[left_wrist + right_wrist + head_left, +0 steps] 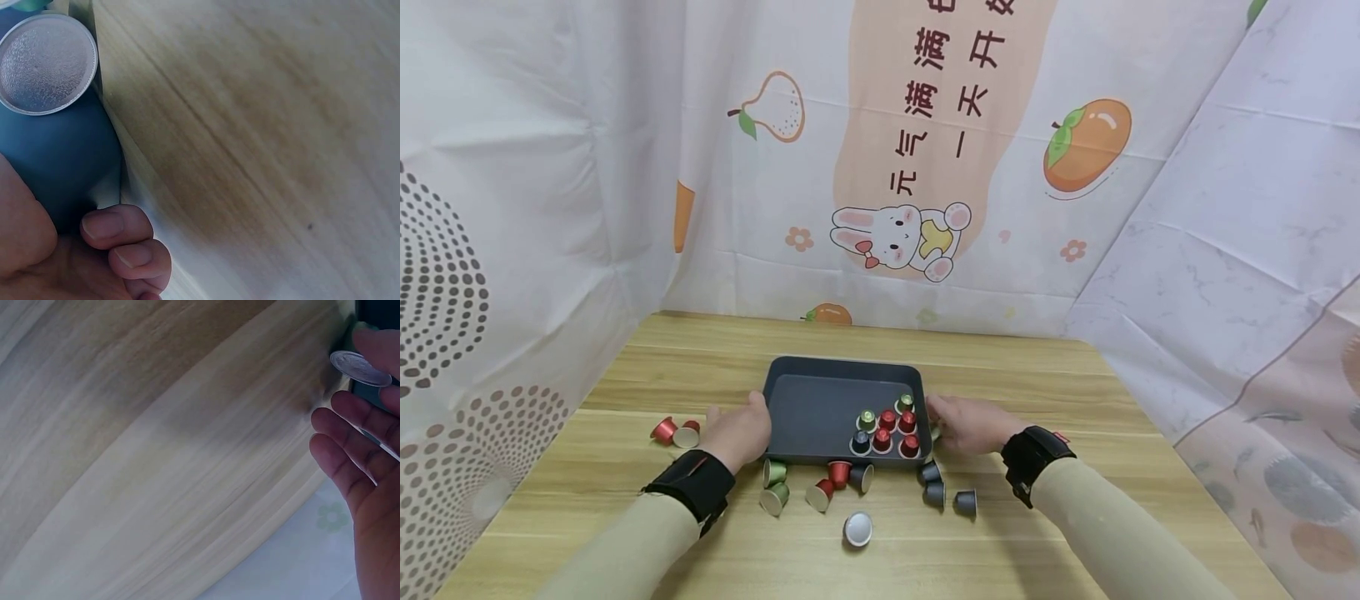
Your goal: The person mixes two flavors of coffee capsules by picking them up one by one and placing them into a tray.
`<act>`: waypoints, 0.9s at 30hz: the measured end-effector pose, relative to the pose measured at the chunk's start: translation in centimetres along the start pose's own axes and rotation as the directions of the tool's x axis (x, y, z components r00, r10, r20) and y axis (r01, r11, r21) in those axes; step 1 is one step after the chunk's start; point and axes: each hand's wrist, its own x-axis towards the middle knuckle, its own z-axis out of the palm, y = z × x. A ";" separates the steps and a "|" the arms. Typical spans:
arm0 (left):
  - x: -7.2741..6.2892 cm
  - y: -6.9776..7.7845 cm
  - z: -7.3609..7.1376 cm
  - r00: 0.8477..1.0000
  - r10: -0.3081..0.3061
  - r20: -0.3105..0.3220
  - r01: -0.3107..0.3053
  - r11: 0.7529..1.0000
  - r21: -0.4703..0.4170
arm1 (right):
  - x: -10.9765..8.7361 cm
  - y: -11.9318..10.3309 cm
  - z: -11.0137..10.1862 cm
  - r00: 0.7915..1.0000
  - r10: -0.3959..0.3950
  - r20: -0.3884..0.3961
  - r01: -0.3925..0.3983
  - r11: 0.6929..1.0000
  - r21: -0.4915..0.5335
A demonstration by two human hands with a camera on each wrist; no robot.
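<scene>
A dark grey tray (812, 417) lies on the table with several red, green and dark coffee capsules (885, 437) in its right part, lids down. My left hand (741, 429) grips the tray's left wall; in the left wrist view its fingers (134, 253) curl by the edge. At the opposite wall, my right hand (968, 423) holds the rim, its outer fingers (340, 459) fairly straight and its contact partly hidden. A green capsule (935, 433) lies beside that wall, and its silver lid (362, 367) shows close to the thumb.
Loose capsules lie in front of the tray: green (774, 498), red (838, 473), dark (966, 502) and one with its pale lid up (858, 529). Red ones (664, 431) sit left of my left hand. A printed curtain (760, 192) stands behind the wooden table (1015, 358).
</scene>
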 end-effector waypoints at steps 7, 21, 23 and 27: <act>0.1 0.0 0.0 1.000 -0.002 0.010 0.002 1.000 -0.001 | -0.3 -0.2 -0.1 1.000 0.007 -0.016 -0.007 1.000 -0.015; -0.3 0.1 -0.2 0.999 0.033 -0.022 -0.031 0.996 0.081 | -0.3 -0.5 -0.2 1.000 0.017 -0.010 -0.016 0.995 0.102; -0.3 0.1 -0.2 0.999 0.041 -0.030 -0.039 0.995 0.089 | -0.3 -0.6 -0.1 0.999 0.036 -0.001 -0.036 0.992 0.119; -0.3 0.0 -0.1 0.999 0.036 -0.031 -0.034 0.997 0.071 | -0.2 -0.5 0.0 0.999 0.036 -0.017 -0.033 0.992 0.122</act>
